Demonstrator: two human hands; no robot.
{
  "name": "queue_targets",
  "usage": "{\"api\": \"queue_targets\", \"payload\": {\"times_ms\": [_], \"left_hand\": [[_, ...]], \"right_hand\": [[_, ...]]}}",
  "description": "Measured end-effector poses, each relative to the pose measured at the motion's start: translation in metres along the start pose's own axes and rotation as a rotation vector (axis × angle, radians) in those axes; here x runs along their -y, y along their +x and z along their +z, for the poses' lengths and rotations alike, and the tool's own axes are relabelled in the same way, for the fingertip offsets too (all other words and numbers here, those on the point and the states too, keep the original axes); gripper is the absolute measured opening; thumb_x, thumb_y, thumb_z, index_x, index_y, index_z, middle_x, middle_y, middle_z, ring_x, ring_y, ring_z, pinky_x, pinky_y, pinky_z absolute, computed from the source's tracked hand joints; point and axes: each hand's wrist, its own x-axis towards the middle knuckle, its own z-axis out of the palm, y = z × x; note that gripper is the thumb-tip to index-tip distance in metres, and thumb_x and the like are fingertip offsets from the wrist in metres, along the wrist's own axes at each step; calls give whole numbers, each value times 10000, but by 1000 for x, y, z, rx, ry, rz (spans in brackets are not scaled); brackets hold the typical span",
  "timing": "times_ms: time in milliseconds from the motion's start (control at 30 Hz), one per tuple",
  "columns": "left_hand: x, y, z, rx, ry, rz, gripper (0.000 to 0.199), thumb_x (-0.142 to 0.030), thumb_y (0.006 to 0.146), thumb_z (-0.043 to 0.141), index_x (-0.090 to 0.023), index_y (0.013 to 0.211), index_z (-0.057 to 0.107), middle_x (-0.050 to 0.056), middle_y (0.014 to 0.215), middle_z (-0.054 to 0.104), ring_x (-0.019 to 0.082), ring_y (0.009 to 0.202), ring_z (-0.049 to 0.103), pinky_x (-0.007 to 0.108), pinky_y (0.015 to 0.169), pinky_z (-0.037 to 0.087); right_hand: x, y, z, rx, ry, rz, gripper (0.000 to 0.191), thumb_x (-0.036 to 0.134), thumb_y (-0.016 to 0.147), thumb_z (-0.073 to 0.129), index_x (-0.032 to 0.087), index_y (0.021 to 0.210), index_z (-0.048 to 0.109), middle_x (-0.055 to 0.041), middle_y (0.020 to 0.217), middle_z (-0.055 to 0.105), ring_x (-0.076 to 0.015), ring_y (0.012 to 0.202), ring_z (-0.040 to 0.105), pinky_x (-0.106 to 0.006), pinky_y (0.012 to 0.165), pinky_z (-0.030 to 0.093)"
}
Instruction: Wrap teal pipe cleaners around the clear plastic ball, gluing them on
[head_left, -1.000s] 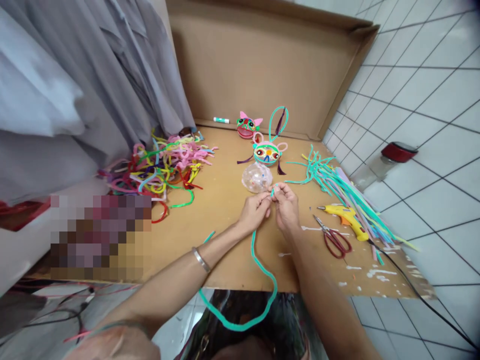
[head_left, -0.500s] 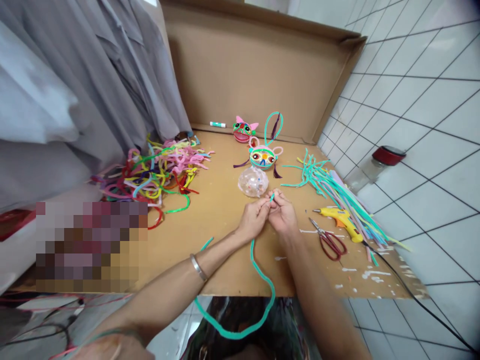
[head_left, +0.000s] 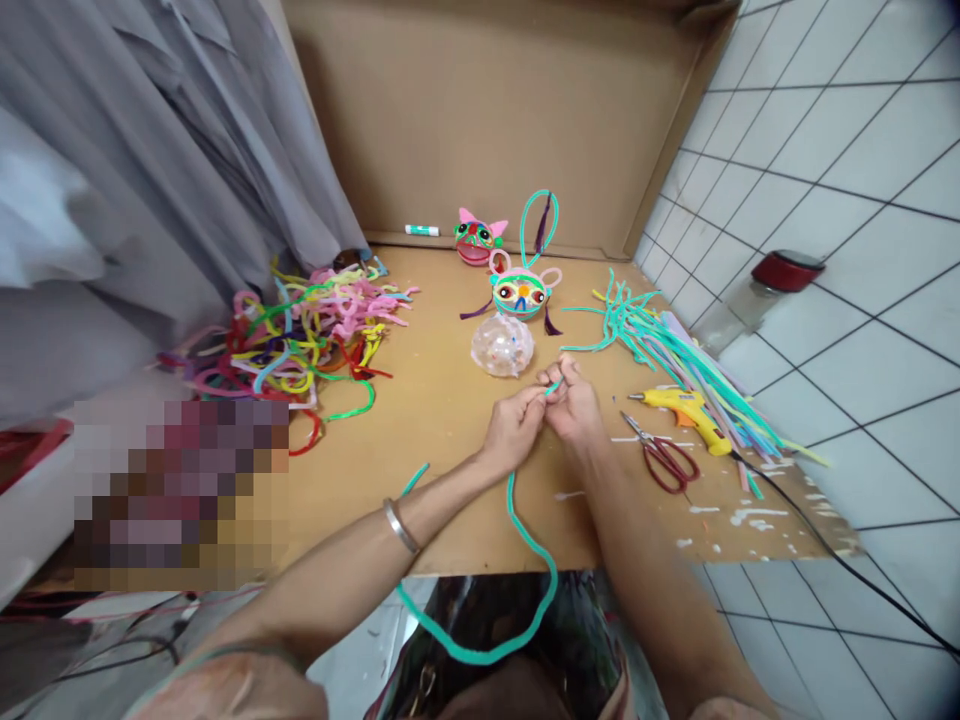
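Note:
A long teal pipe cleaner (head_left: 551, 570) runs from my hands down over the table's front edge and loops back up under my left forearm. My left hand (head_left: 517, 425) pinches it, fingers closed. Against it, my right hand (head_left: 576, 400) is closed on the same strand, whose short end shows between the fingertips. Just beyond my hands sits a clear, bumpy ball (head_left: 502, 346). Behind that stand a teal animal head (head_left: 519, 293) with pink ear loops and purple tassels, and a red-and-green head (head_left: 477, 240) with pink ears.
Mixed pipe cleaners (head_left: 300, 340) are heaped at the left. On the right lie a teal and pastel bundle (head_left: 675, 350), a yellow glue gun (head_left: 686, 415) with its cord, and red-handled scissors (head_left: 667, 462). A glue stick (head_left: 422, 230) lies near the cardboard wall (head_left: 480, 110).
The view has shifted a little. My hands have moved slightly right relative to the clear ball, and the short teal end between my fingers now tilts more to the right.

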Motion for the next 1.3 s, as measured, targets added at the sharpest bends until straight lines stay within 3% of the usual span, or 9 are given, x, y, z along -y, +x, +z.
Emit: {"api": "queue_targets", "payload": {"times_ms": [100,233,367,500,600,767,933,1133,1300], "left_hand": [[0,2,-4,-60,-15,-40,349,-331,953,433,-141,1018,718,-57,517,423,117,509,390,228,560,355],[-2,5,-9,-122,52,6,320,-289,935,455,-157,1005,738,-13,615,583,139,597,494,235,620,410],[0,7,-9,-122,116,33,298,-236,912,473,-155,983,751,24,730,691,159,664,577,253,700,454],[2,8,-9,-123,124,47,272,-211,903,486,-157,949,749,39,806,727,168,719,618,264,753,471],[3,8,-8,-119,79,29,253,-247,909,496,-155,899,731,6,673,651,138,614,551,245,671,445],[1,7,-5,-36,-134,-122,329,-411,931,483,-141,878,662,-80,460,380,87,418,318,216,470,290],[-3,3,-1,-11,-85,-94,328,-422,923,464,-157,805,616,-79,482,364,86,458,311,218,502,285],[-4,-3,5,50,-74,-141,372,-489,912,442,-164,818,598,-83,494,343,91,470,314,220,506,266],[-1,0,3,25,-114,-165,381,-523,898,451,-170,835,578,-97,474,321,86,443,283,220,492,238]], "right_hand": [[5,6,-7,-78,-59,33,416,644,875,570,237,794,553,37,595,592,-130,537,556,-230,462,418],[5,5,-11,-89,-211,33,485,687,851,561,208,795,608,16,607,624,-125,511,589,-238,475,437],[0,-3,-2,-152,-365,-86,387,547,773,703,183,685,604,33,552,587,-101,472,561,-216,452,349],[-4,-7,3,-79,-474,-174,223,310,662,757,187,618,576,63,499,553,-95,502,545,-217,514,369],[-4,-5,1,-57,-439,-119,164,255,653,727,191,648,576,71,512,553,-88,499,534,-211,515,363],[-9,1,-3,4,-206,23,228,224,635,751,199,623,526,90,504,483,-49,446,403,-190,485,342],[-22,7,-7,-33,-166,-8,276,254,637,782,206,593,513,87,489,441,-56,448,353,-188,443,298],[-20,10,-11,-96,-148,-73,437,419,640,837,222,567,454,81,471,442,-72,434,386,-210,408,309],[-14,4,-6,-102,-161,-72,408,499,614,846,196,623,573,33,534,559,-92,488,491,-215,428,361]]}}
